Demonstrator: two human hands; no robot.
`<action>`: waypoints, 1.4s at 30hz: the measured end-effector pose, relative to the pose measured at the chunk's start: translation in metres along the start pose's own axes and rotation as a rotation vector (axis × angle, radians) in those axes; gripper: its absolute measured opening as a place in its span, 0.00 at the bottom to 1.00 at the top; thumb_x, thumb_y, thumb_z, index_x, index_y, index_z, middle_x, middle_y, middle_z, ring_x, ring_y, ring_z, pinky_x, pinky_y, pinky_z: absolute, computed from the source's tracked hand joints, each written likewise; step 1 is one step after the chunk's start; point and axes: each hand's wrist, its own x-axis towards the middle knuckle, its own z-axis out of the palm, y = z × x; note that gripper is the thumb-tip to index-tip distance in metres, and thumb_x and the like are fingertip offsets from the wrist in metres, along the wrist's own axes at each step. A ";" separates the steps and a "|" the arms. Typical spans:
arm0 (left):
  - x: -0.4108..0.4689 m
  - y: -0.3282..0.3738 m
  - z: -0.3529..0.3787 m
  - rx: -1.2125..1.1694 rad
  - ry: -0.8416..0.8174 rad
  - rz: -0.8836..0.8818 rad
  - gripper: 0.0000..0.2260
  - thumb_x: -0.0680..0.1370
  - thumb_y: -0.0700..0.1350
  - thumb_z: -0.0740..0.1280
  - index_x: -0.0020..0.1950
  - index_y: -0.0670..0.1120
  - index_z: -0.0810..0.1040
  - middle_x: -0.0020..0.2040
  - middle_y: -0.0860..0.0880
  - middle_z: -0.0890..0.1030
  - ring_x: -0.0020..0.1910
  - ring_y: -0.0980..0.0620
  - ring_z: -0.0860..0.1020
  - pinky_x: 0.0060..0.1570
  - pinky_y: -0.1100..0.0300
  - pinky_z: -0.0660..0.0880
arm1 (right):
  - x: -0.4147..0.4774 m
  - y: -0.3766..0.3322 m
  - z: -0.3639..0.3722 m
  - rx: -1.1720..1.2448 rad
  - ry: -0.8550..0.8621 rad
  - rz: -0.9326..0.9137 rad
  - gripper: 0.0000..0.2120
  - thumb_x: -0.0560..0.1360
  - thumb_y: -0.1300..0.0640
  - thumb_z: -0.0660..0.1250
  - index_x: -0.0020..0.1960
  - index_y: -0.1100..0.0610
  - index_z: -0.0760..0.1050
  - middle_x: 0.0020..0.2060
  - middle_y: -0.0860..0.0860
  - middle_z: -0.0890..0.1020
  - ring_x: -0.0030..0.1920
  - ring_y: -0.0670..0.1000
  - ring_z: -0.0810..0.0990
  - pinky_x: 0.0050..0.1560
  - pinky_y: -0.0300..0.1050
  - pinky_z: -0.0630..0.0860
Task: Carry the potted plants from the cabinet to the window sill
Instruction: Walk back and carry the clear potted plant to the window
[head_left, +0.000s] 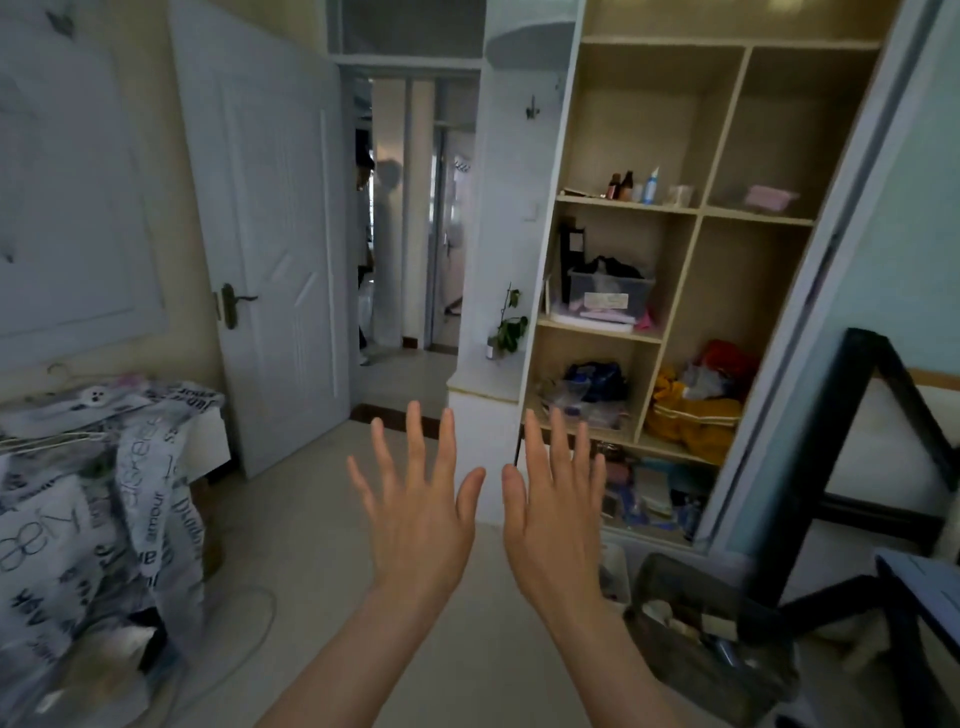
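Two hands, left hand (421, 525) and right hand (558, 525), are raised, fingers spread and holding nothing, evidently ready to reach for the potted plant (506, 325) on the cabinet ledge (480, 376).

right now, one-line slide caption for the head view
Both bare hands, left hand and right hand, raised open and empty toward a small green potted plant on the white cabinet ledge.
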 end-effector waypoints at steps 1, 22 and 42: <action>0.019 0.000 0.011 0.001 -0.008 -0.005 0.31 0.78 0.64 0.37 0.79 0.53 0.47 0.80 0.46 0.46 0.77 0.36 0.41 0.71 0.32 0.43 | 0.019 0.007 0.012 0.007 0.001 -0.010 0.27 0.82 0.42 0.39 0.79 0.43 0.41 0.79 0.47 0.42 0.78 0.48 0.34 0.74 0.47 0.28; 0.426 -0.141 0.220 0.006 0.026 -0.052 0.29 0.78 0.62 0.40 0.78 0.54 0.45 0.80 0.46 0.46 0.77 0.37 0.42 0.71 0.32 0.43 | 0.376 0.021 0.341 0.096 -0.004 -0.087 0.25 0.82 0.43 0.41 0.77 0.41 0.40 0.79 0.47 0.45 0.78 0.48 0.35 0.77 0.55 0.37; 0.807 -0.205 0.456 -0.067 -0.073 0.078 0.32 0.81 0.62 0.37 0.77 0.48 0.62 0.77 0.41 0.61 0.74 0.32 0.58 0.68 0.28 0.55 | 0.698 0.111 0.626 0.047 0.003 0.039 0.27 0.81 0.44 0.40 0.79 0.47 0.46 0.79 0.51 0.48 0.79 0.54 0.41 0.77 0.59 0.42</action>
